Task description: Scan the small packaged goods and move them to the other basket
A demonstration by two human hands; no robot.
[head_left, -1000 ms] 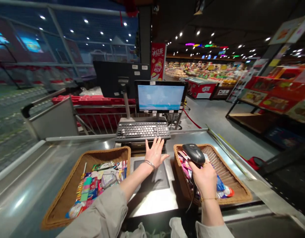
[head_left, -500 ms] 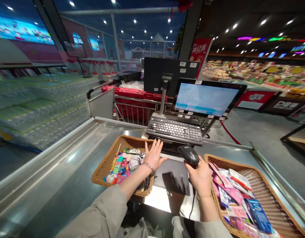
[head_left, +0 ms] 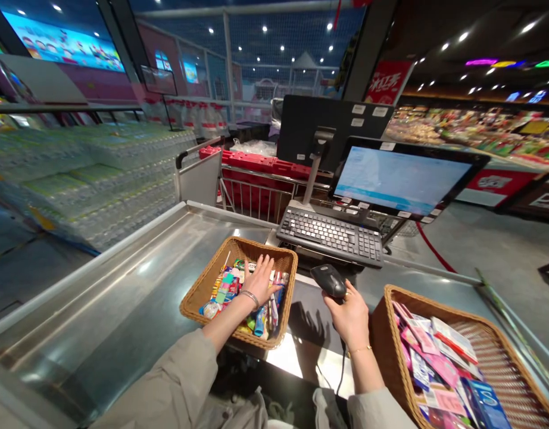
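My left hand [head_left: 259, 281] is over the left wicker basket [head_left: 195, 283], fingers spread and nothing gripped. Beneath it lie small packaged goods [head_left: 227, 286] in bright colours; whether my fingertips touch them I cannot tell. In my right hand [head_left: 351, 316] is a black handheld barcode scanner [head_left: 328, 280], its head pointing up and left and its cord running down below. To the right of that hand stands a second wicker basket [head_left: 393, 351], holding pink, white and blue packets [head_left: 439, 363].
A black keyboard [head_left: 332, 233] sits behind the baskets, below a lit monitor [head_left: 404, 179]. Another screen [head_left: 332, 134] shows its back. The steel counter [head_left: 136, 298] has a raised edge. Beyond it are a shopping cart [head_left: 256, 193] and stacked bottle packs [head_left: 100, 173] at the left.
My left hand has moved left from the basket's right rim to over its contents. The scanner stays in my right hand, tilted a little differently. The camera view has turned left.
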